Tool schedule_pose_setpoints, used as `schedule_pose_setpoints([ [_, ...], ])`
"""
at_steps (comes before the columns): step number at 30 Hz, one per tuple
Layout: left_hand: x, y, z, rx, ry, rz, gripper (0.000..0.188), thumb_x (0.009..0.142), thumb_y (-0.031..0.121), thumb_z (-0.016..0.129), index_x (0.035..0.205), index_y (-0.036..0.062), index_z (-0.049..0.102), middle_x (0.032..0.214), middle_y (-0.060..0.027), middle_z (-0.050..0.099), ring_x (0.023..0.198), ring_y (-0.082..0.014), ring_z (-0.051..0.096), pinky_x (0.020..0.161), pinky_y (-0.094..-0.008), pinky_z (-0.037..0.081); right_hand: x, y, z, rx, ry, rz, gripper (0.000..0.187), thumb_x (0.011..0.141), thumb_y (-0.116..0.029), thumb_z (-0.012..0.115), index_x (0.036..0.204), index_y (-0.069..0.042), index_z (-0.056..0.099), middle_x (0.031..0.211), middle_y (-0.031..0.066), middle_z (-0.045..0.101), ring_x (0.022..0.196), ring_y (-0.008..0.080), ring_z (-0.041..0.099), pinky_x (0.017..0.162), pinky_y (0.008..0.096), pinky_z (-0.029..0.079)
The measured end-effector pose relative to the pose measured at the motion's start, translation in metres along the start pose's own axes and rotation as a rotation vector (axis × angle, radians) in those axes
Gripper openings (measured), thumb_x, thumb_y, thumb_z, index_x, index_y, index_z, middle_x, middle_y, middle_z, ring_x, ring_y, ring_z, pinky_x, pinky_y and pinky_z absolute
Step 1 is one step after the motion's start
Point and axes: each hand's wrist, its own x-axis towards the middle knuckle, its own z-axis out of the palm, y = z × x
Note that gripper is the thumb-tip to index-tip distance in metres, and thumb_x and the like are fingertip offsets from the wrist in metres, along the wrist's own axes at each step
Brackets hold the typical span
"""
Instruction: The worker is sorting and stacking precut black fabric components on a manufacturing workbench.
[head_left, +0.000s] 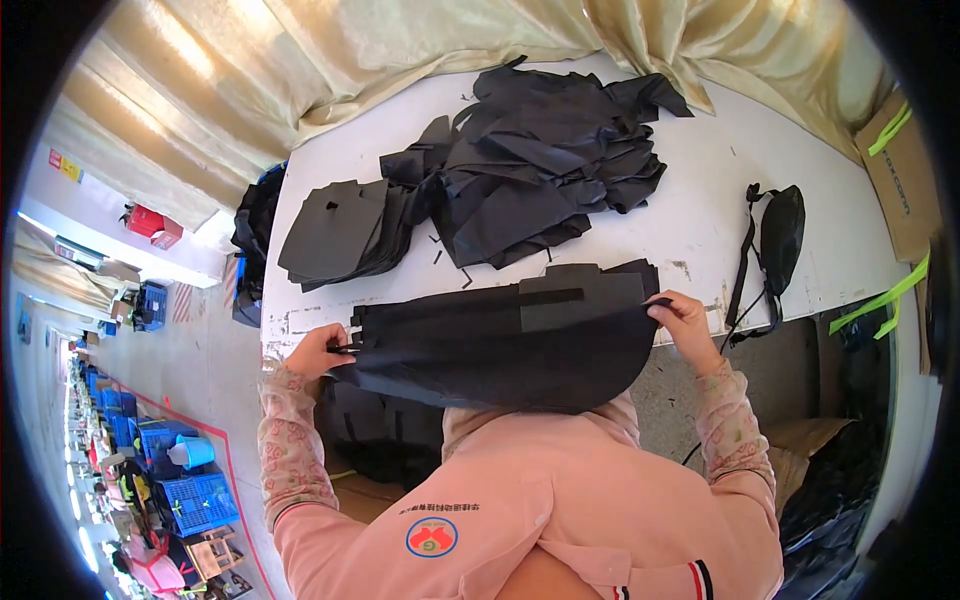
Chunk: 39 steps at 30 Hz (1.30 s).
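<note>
A long black fabric piece (480, 350) lies across the table's front edge and hangs down over my lap. At its left end, my left hand (318, 350) is closed on the strap-like edge. My right hand (682, 318) pinches the fabric's right edge between thumb and fingers. On top of the fabric, toward the right, rests a dark grey stiff panel (610, 295) with a black strip across it. Beyond it stands a stack of dark grey panels (335, 232) at the left. A large heap of black fabric pieces (550, 150) lies at the back middle.
Several small black scraps (437, 256) lie on the white table (700, 190). A black pouch with a strap (780, 235) is at the right, near cardboard boxes (895, 185). A beige curtain (400, 50) hangs behind the table. Blue crates (195, 500) stand on the floor far left.
</note>
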Motion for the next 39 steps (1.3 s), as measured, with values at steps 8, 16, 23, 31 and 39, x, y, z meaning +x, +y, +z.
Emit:
schedule_pose_setpoints([
  [8,0.050,0.004,0.017,0.066,0.042,0.050,0.029,0.070,0.000,0.079,0.080,0.0047,0.052,0.072,-0.0011,0.052,0.071,-0.0125,0.046,0.066,-0.0282,0.042,0.035,0.047,-0.004,-0.282,0.115,0.061,0.017,0.086,-0.019,0.068,0.086,-0.001,0.067,0.065,0.0027,0.059,0.056,0.0090,0.051,0.052,0.0254,0.041],
  [16,0.098,-0.005,0.024,0.274,0.050,0.198,0.031,0.073,0.012,0.080,0.090,-0.0007,0.058,0.077,-0.0073,0.059,0.074,-0.0183,0.054,0.071,-0.0336,0.045,0.042,0.047,-0.004,-0.970,0.200,0.105,0.023,0.083,-0.023,0.067,0.087,-0.001,0.063,0.077,0.0124,0.063,0.075,0.0323,0.062,0.066,0.0417,0.048],
  [23,0.101,-0.006,0.021,0.190,0.040,0.045,0.032,0.080,0.020,0.076,0.101,-0.0008,0.065,0.082,-0.0129,0.065,0.076,-0.0218,0.061,0.072,-0.0340,0.049,0.027,0.002,0.050,-1.007,0.140,-0.544,0.050,0.080,-0.015,0.071,0.125,-0.005,0.053,0.130,0.0142,0.052,0.124,0.0336,0.047,0.104,0.0455,0.037],
  [31,0.053,0.007,-0.031,0.083,0.085,-0.057,0.022,0.082,0.013,0.070,0.097,-0.0029,0.070,0.074,-0.0083,0.066,0.061,-0.0158,0.061,0.058,-0.0290,0.049,0.018,0.032,0.094,-1.044,-0.436,-0.607,0.078,0.085,-0.048,0.061,0.145,-0.005,0.036,0.152,0.0126,0.033,0.141,0.0312,0.029,0.116,0.0485,0.022],
  [39,-0.004,0.038,-0.035,-0.316,0.144,0.011,0.021,0.087,0.007,0.066,0.107,-0.0006,0.067,0.077,-0.0039,0.066,0.063,-0.0099,0.060,0.057,-0.0215,0.048,0.026,0.006,0.104,-1.033,-0.454,-0.574,0.074,0.085,-0.042,0.065,0.144,-0.006,0.036,0.150,0.0134,0.036,0.140,0.0313,0.030,0.115,0.0483,0.023],
])
